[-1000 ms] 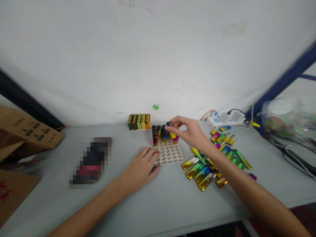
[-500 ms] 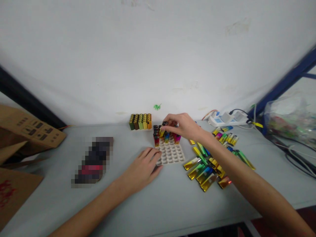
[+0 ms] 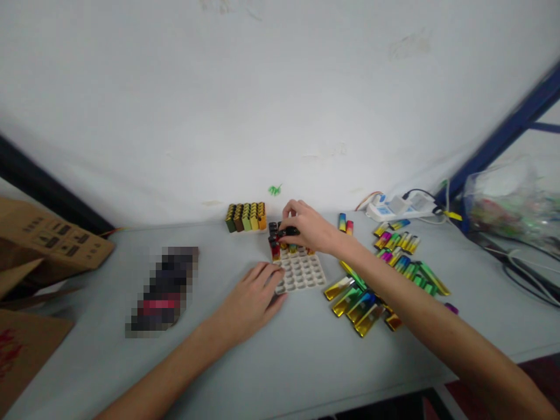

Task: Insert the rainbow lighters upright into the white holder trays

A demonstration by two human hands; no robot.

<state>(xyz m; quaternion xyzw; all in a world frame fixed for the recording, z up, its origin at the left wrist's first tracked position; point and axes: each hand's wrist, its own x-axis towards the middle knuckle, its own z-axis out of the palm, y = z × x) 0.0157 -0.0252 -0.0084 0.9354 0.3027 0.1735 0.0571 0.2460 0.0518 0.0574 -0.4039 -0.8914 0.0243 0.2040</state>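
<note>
A white tray [image 3: 301,273] with rows of round-cornered holes lies on the table, its front rows bare. Upright lighters with black tops [image 3: 275,248] fill part of its back rows. My right hand [image 3: 306,226] is over the back of the tray, thumb and fingers pinched on a black-topped lighter [image 3: 290,231], whose lower part is hard to see. At the tray's left edge rests my left hand [image 3: 258,289], palm down with fingers spread, fingertips touching the rim. Shiny, many-coloured lighters [image 3: 361,309] lie loose to the right, partly behind my right forearm.
A block of gold-topped lighters [image 3: 245,217] stands by the wall. A power strip [image 3: 400,207] with cables sits at the back right, near a plastic bag [image 3: 507,201]. Cardboard boxes [image 3: 56,233] are at the left, beside a pixelated dark object [image 3: 164,291].
My right hand has shifted slightly left and lower over the tray, its pinched lighter now among the upright ones. My left hand stays at the tray's edge. The view has shifted slightly.
</note>
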